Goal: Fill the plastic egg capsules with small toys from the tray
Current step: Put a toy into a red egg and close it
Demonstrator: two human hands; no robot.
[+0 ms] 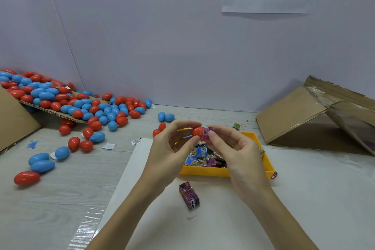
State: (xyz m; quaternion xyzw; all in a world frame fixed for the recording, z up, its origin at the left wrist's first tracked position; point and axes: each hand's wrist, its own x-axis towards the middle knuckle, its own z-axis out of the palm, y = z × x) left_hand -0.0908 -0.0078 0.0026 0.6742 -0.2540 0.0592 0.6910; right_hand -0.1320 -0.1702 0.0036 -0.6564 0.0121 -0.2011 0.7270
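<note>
Pinching red egg half (197,132) and barcoded pink toy (208,132), both hands' fingers (194,139) clamped.

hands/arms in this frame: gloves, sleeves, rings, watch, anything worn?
Nothing worn that the head view shows. The left hand and right hand are bare, with no gloves, rings or tape visible. Both forearms are bare to the bottom edge of the frame: no sleeves, watch or wristband in view. Fingernails look short and unpainted.

Your left hand (172,144) pinches a red egg half (197,131) above the yellow tray (205,171). Your right hand (237,148) presses a pink toy (208,130) into it.
</note>
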